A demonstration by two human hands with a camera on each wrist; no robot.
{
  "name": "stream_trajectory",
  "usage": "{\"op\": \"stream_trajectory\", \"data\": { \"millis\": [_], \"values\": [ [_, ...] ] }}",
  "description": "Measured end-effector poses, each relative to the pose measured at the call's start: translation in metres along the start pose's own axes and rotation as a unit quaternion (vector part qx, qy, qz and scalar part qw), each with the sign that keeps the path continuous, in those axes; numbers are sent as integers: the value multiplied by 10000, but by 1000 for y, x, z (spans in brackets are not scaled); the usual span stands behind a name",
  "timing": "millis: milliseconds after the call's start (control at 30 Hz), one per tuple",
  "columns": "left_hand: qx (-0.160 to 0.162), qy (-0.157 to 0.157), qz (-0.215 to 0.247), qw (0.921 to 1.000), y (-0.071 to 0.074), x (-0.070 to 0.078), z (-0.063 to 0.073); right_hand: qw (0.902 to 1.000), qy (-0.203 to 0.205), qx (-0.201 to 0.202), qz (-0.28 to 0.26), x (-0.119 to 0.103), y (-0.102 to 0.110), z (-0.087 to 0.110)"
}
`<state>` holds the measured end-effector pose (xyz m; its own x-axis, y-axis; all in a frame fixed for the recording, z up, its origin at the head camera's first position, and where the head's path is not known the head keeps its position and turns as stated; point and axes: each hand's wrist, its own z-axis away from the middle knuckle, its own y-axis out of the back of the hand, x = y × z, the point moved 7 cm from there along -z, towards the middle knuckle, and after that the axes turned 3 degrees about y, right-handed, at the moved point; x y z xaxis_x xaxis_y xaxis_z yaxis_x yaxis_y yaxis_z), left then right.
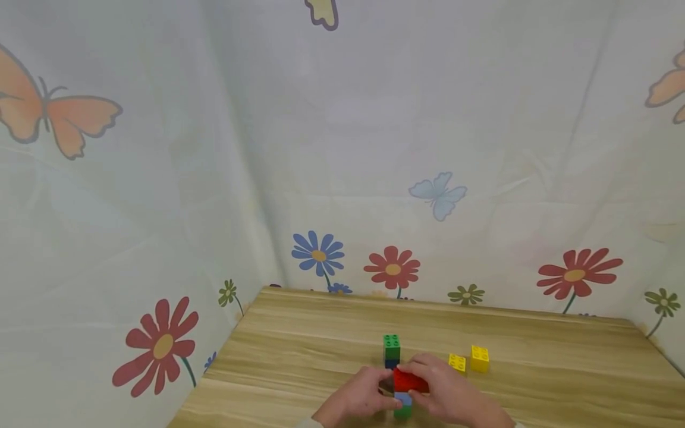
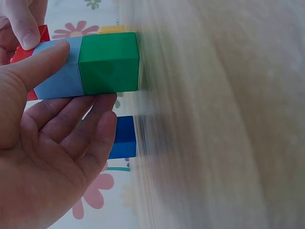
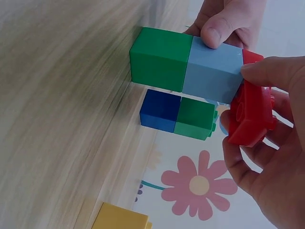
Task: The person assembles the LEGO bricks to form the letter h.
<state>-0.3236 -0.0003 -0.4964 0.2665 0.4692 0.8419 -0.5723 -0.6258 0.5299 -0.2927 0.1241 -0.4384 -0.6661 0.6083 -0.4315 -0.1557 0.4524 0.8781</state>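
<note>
Red block (image 1: 405, 379) is at 6 o'clock in the head view, lying across the top of the light blue block (image 3: 214, 69) with its free end overhanging toward 3. Lower green block (image 3: 159, 59) is under the light blue one, looks upright on the worktop (image 1: 294, 339). Can't tell if red is pressed fully home; right wrist view shows part of its hollow underside.

Left hand (image 1: 368, 392): grip pinches the light blue block, thumb on the near face, fingers round behind. Right hand (image 1: 452, 389): grip pinches the red block, thumb by the light blue joint, fingers curled round the far side and the overhang.

Around it: dark blue block (image 3: 159, 109) with upper green block (image 1: 392, 345) on top, just off 12 toward 11, close but apart. Flatter yellow block (image 1: 457, 363) and taller yellow block (image 1: 480, 359) both near 2.

Handling, my read: rigid plastic, light, hard to damage, smooth sides a bit slick. Hold red by its long sides and push straight down over the light blue block; load on the overhang would lever it off (classic cantilever). Left grip is well placed low on the light blue block, bracing against tipping
</note>
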Motion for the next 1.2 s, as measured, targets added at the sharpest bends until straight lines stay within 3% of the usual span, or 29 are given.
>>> {"op": "stream_trajectory", "data": {
  "millis": [500, 633, 833, 1200],
  "values": [
    [-70, -277, 215, 9994, 0, 3, 1, 9996, -177, 0, -225, 2, -1, 2],
    [-26, -272, 198, 9994, 2, 3, 2, 9973, -381, 36, -623, 3, 1, 3],
    [151, -231, -19, 9996, 7, -2, 3, 9899, -214, 531, -1298, 6, 12, 0],
    [126, -188, 120, 9997, 12, -4, 8, 9874, -439, 955, -1187, 22, 32, -14]
  ]
}}
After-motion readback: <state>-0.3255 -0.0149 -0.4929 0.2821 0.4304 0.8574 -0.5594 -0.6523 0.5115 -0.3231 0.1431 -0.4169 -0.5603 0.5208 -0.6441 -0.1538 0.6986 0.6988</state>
